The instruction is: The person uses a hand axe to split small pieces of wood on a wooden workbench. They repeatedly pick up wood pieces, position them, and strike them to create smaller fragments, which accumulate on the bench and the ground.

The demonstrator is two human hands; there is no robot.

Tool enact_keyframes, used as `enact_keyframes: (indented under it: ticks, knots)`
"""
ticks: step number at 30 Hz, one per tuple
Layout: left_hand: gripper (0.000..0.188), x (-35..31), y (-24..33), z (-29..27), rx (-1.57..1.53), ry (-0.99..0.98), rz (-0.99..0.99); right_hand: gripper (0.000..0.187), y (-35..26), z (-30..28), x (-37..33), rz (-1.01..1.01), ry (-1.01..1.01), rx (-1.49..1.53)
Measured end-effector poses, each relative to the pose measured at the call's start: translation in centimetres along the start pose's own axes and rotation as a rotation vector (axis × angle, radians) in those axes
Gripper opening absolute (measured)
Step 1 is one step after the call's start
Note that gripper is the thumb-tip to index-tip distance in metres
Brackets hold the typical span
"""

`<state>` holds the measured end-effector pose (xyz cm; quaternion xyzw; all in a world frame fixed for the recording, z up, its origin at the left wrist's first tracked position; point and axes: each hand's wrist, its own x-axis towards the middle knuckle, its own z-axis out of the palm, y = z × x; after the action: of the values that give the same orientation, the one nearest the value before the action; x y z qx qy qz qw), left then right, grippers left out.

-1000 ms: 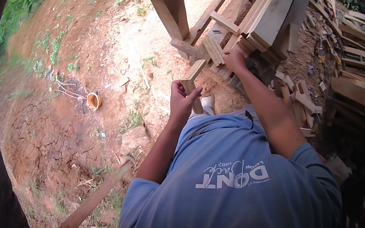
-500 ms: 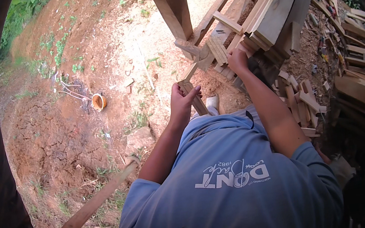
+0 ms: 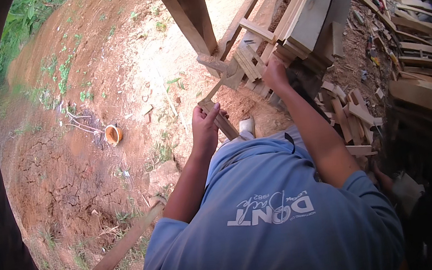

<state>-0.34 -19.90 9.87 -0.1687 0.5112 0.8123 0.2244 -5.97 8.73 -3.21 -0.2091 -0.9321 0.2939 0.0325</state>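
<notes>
My left hand (image 3: 206, 131) is closed around a short wooden piece (image 3: 226, 126), thumb on top, held in front of my waist. My right hand (image 3: 275, 75) reaches forward to the near end of a stack of boards (image 3: 315, 18). Its fingers are curled in and mostly hidden, so what they grip cannot be made out. Just left of that hand lie several short grooved wooden pieces (image 3: 246, 64), side by side on the wooden frame (image 3: 230, 73).
An upright wooden post (image 3: 187, 16) rises beyond my hands. Scrap wood (image 3: 352, 114) and longer offcuts (image 3: 422, 67) are piled to the right. An orange bucket (image 3: 113, 134) rests on the dirt at left. A wooden rail (image 3: 115, 257) crosses the lower left.
The view has shifted slightly, moving the scene left in the picture. A gap now shows between the short pieces and my right hand. My left hand keeps its wooden piece.
</notes>
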Motion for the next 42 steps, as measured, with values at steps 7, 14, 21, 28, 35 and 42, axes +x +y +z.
enact_keyframes:
  ticks: [7,14,21,28,35,42]
  knots:
    - [0.036,0.5,0.7,0.7,-0.118,-0.053,-0.090,0.040,-3.0,-9.5,-7.8,-0.010,-0.057,0.729]
    - [0.016,2.1,0.4,3.3,-0.026,-0.062,-0.179,0.045,-1.4,-15.9,-16.8,0.016,0.020,0.685]
    - [0.046,2.8,0.1,8.1,-0.132,-0.087,-0.123,0.044,-0.5,-16.5,-21.1,-0.028,0.316,0.482]
    - [0.024,1.6,-0.8,9.6,-0.040,-0.244,-0.237,0.050,-1.2,-17.6,-21.5,0.103,0.066,0.807]
    - [0.063,-1.0,-2.3,8.4,0.560,-0.298,-0.275,0.037,-1.5,-15.7,-21.7,0.265,0.035,1.052]
    - [0.067,-0.5,-3.0,8.4,1.412,-0.735,0.686,0.023,2.0,-13.2,-22.0,0.434,-0.075,0.887]
